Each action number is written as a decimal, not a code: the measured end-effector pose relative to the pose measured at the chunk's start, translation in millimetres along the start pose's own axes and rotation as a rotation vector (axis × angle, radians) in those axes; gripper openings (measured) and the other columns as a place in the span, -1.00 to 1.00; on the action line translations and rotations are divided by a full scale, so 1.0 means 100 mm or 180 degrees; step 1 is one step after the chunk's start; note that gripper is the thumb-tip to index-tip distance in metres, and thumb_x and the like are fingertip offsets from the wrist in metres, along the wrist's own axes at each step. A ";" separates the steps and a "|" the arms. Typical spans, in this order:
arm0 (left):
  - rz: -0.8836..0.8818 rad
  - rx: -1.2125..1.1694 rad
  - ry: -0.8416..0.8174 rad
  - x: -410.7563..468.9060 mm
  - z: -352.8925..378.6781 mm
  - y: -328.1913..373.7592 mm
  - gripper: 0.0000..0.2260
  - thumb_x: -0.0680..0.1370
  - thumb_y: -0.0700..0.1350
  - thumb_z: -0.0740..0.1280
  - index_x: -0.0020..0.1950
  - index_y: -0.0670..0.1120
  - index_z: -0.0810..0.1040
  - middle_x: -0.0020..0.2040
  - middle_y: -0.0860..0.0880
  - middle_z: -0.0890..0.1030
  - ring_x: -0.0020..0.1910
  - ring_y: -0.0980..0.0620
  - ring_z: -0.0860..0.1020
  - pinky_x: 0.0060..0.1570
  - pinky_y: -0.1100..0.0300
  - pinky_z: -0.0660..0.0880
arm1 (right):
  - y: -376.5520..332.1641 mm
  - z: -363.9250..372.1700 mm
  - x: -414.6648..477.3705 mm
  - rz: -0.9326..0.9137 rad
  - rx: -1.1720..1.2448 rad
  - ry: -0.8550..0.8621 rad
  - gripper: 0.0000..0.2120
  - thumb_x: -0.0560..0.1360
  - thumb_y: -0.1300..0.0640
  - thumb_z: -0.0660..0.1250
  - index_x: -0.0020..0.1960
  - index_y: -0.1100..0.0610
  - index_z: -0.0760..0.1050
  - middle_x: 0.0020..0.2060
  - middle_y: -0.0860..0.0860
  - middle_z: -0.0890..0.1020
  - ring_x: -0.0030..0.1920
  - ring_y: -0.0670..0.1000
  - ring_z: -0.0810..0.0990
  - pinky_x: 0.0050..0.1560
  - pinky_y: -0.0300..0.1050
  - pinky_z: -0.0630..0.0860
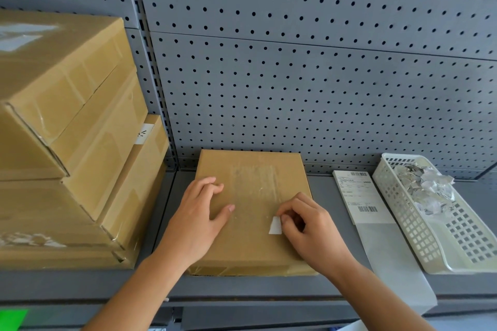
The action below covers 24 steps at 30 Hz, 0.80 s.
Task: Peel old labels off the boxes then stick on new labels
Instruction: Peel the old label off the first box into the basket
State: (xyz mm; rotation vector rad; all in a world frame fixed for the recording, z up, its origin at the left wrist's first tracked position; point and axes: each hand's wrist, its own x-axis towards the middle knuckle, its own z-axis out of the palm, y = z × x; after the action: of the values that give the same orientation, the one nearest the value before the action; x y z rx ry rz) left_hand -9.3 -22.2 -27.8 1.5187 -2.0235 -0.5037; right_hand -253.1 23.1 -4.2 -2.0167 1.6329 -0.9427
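A flat cardboard box [252,169] lies on the grey shelf in front of me, its top showing a pale rectangle of glue residue. My left hand [200,219] rests flat on the box's left half, fingers spread. My right hand [309,228] pinches a small white scrap of label [275,225] at the box's lower right, the scrap lifted from the cardboard. A new printed label sheet [357,196] with barcodes lies on the shelf to the right of the box.
Stacked cardboard boxes [67,121] fill the left side. A white plastic basket [419,223] with torn label scraps stands at the right. A translucent backing sheet [395,263] overhangs the shelf's front edge. Grey pegboard [295,75] forms the back wall.
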 end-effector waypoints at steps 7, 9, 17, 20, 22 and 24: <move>0.0005 -0.0018 -0.0007 -0.01 -0.01 0.00 -0.50 0.57 0.22 0.24 0.44 0.02 0.40 0.50 0.22 0.23 0.51 0.27 0.17 0.31 0.34 0.23 | 0.02 0.01 0.03 -0.0254 -0.0200 -0.0069 -0.86 0.49 0.26 0.42 -0.13 0.02 0.58 -0.18 -0.23 0.46 -0.16 -0.11 0.49 -0.12 -0.41 0.40; 0.0001 -0.0016 -0.0022 -0.01 -0.01 0.00 -0.50 0.57 0.22 0.24 0.45 0.02 0.40 0.50 0.22 0.23 0.51 0.27 0.17 0.31 0.34 0.23 | 0.03 0.00 0.04 -0.0225 -0.0150 -0.0087 -0.87 0.51 0.25 0.42 -0.10 0.03 0.58 -0.15 -0.21 0.48 -0.12 -0.10 0.50 -0.10 -0.41 0.41; -0.0022 -0.0021 -0.0025 0.00 -0.01 0.00 -0.52 0.59 0.21 0.25 0.45 0.03 0.39 0.51 0.22 0.22 0.51 0.28 0.15 0.31 0.34 0.21 | 0.10 0.06 0.09 -0.0359 -0.0545 -0.0106 -0.93 0.55 0.22 0.39 -0.05 0.06 0.60 -0.11 -0.16 0.49 -0.14 -0.14 0.49 -0.13 -0.29 0.45; -0.0021 -0.0020 -0.0027 0.00 -0.01 0.01 -0.51 0.58 0.20 0.25 0.45 0.03 0.39 0.50 0.22 0.23 0.51 0.27 0.15 0.31 0.33 0.22 | 0.09 0.11 0.12 -0.0516 -0.1011 -0.0010 -0.92 0.54 0.22 0.37 -0.09 0.06 0.56 -0.12 -0.10 0.50 -0.18 -0.02 0.50 -0.17 -0.19 0.41; -0.0018 -0.0029 -0.0021 -0.01 -0.01 0.01 -0.51 0.58 0.21 0.25 0.45 0.03 0.40 0.50 0.22 0.23 0.51 0.27 0.16 0.31 0.32 0.23 | 0.09 0.12 0.12 -0.0564 -0.1145 -0.0039 -0.92 0.55 0.21 0.35 -0.08 0.05 0.53 -0.12 -0.10 0.48 -0.19 -0.01 0.50 -0.15 -0.17 0.41; -0.0019 -0.0028 -0.0019 -0.01 -0.01 0.00 -0.51 0.59 0.20 0.25 0.46 0.03 0.39 0.50 0.22 0.23 0.51 0.27 0.16 0.32 0.32 0.22 | 0.11 0.12 0.12 -0.0549 -0.1175 -0.0114 -0.92 0.57 0.21 0.32 -0.07 0.05 0.52 -0.11 -0.10 0.47 -0.17 -0.02 0.48 -0.12 -0.17 0.39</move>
State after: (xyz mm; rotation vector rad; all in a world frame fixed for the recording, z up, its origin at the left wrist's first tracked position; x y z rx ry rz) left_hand -9.2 -21.4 -27.2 1.5201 -2.0191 -0.5194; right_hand -251.0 7.3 -16.3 -2.4356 1.7369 -0.6923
